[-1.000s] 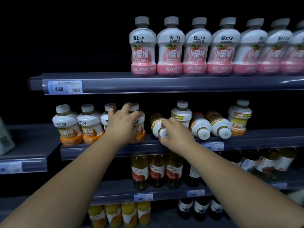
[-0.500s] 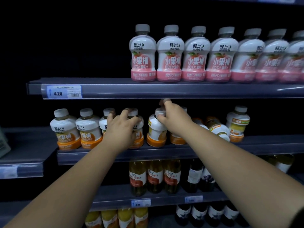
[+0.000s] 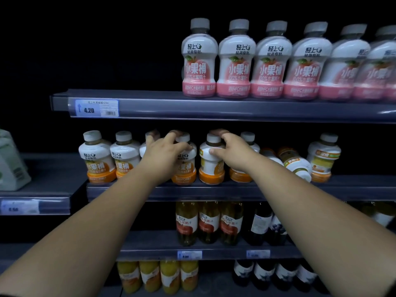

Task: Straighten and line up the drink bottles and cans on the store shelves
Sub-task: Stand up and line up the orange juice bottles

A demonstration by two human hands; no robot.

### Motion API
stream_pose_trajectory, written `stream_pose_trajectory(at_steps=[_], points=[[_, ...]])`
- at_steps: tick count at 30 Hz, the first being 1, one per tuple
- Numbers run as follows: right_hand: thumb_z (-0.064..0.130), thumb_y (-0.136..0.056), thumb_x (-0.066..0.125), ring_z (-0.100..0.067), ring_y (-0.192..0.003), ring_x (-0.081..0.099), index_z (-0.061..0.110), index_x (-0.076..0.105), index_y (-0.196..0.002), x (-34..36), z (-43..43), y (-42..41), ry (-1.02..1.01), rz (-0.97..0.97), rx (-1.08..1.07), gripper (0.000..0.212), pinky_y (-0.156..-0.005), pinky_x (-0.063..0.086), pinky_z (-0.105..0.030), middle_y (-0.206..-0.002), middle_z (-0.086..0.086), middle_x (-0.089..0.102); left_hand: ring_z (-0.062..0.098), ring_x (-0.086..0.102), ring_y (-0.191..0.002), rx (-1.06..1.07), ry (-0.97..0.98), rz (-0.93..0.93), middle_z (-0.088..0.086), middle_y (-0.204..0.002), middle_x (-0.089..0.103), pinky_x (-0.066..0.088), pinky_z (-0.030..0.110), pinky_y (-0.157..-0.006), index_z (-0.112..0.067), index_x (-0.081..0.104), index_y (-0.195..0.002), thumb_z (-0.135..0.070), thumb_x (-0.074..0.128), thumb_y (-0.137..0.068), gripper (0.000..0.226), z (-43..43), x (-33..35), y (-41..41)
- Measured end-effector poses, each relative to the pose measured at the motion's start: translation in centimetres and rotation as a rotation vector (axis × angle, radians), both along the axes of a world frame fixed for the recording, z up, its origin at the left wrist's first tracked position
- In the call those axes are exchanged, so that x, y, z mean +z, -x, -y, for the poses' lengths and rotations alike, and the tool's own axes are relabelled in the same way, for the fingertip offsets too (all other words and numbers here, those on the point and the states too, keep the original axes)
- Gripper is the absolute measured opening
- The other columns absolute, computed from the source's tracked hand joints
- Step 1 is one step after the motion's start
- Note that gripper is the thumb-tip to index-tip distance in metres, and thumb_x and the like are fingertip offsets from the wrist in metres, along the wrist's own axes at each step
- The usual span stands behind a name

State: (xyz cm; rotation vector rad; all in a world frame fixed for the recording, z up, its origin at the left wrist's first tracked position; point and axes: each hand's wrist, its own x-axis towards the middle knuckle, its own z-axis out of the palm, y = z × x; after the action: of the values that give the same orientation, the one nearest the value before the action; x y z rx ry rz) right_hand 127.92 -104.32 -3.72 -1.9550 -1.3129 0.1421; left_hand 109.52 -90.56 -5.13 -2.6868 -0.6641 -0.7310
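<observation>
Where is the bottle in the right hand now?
Head view: the held bottle stands upright mid-row on the middle shelf, right hand gripping its top, just right of the orange-label bottle the left hand grips.

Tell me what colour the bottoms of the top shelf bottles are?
Pink bands on the top-shelf bottles, clearest in the head view.

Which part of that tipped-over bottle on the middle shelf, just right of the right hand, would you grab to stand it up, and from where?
Probably grip the tipped bottle round its white shoulder, coming from the front. That end points out toward the shelf edge, its base lies to the back, and an upright bottle crowds its right side.
</observation>
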Motion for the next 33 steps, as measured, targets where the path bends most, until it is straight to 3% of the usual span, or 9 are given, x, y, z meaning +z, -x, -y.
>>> stream_pose_trajectory(at_steps=[4,9,12,15,19,25,33], points=[[0.028,-0.084,0.073,-0.018,-0.104,0.062,0.031,0.036,-0.147,0.0,0.1,0.1,0.067,-0.004,0.001,0.073,-0.089,0.055,-0.039,-0.129,-0.002,0.06,0.028,0.059,-0.106,0.003,-0.015,-0.014,0.007,-0.139,0.043,0.027,0.059,-0.098,-0.041,0.054,-0.127,-0.029,0.068,-0.086,0.045,0.2,0.0,0.1],[0.046,-0.073,0.083,-0.02,-0.115,0.056,0.028,0.044,-0.142,0.4,0.0,0.1,0.033,0.059,-0.048,0.081,-0.092,0.051,-0.036,-0.133,0.001,0.056,0.028,0.059,-0.105,0.014,0.012,0.013,0.006,-0.136,0.045,0.026,0.058,-0.099,-0.042,0.055,-0.125,-0.029,0.068,-0.086,0.044,0.3,0.0,0.0],[0.028,-0.082,0.072,-0.014,-0.108,0.059,0.037,0.048,-0.132,-0.1,0.1,0.2,-0.039,-0.132,0.021,0.057,-0.088,0.053,-0.032,-0.125,0.008,0.059,0.027,0.058,-0.108,-0.001,0.046,0.025,0.006,-0.137,0.045,0.024,0.057,-0.101,-0.043,0.055,-0.125,-0.027,0.067,-0.086,0.044,0.4,0.0,0.2],[0.016,-0.091,0.059,-0.017,-0.111,0.059,0.041,0.042,-0.142,-1.0,0.3,0.4,-0.045,-0.228,0.025,0.059,-0.097,0.052,-0.041,-0.132,0.005,0.057,0.028,0.057,-0.113,-0.019,0.081,0.034,0.005,-0.139,0.044,0.022,0.055,-0.102,-0.042,0.055,-0.127,-0.029,0.066,-0.088,0.043,0.3,0.1,0.3],[0.028,-0.093,0.066,-0.02,-0.123,0.053,0.038,0.04,-0.145,-1.2,0.4,0.6,-0.062,-0.105,-0.033,0.059,-0.103,0.047,-0.042,-0.141,0.0,0.052,0.027,0.055,-0.116,-0.022,0.117,0.039,0.006,-0.14,0.043,0.019,0.053,-0.104,-0.042,0.055,-0.127,-0.042,0.065,-0.089,0.04,0.3,0.1,0.4],[0.04,-0.088,0.071,-0.026,-0.127,0.049,0.03,0.038,-0.147,-1.1,0.1,0.9,-0.024,0.051,-0.065,0.068,-0.103,0.046,-0.045,-0.144,-0.006,0.047,0.027,0.06,-0.096,-0.023,0.081,0.038,0.004,-0.123,0.05,0.023,0.051,-0.097,-0.036,0.057,-0.123,-0.03,0.068,-0.087,0.039,0.2,0.2,0.3],[0.036,-0.091,0.07,-0.023,-0.125,0.052,0.032,0.035,-0.151,-0.2,1.6,0.9,0.017,-0.028,0.027,0.069,-0.099,0.051,-0.045,-0.15,-0.002,0.043,0.028,0.054,-0.1,0.008,0.102,0.058,-0.002,-0.103,0.043,0.028,0.052,-0.094,-0.038,0.059,-0.119,-0.036,0.067,-0.083,0.037,1.3,0.7,-0.3]])
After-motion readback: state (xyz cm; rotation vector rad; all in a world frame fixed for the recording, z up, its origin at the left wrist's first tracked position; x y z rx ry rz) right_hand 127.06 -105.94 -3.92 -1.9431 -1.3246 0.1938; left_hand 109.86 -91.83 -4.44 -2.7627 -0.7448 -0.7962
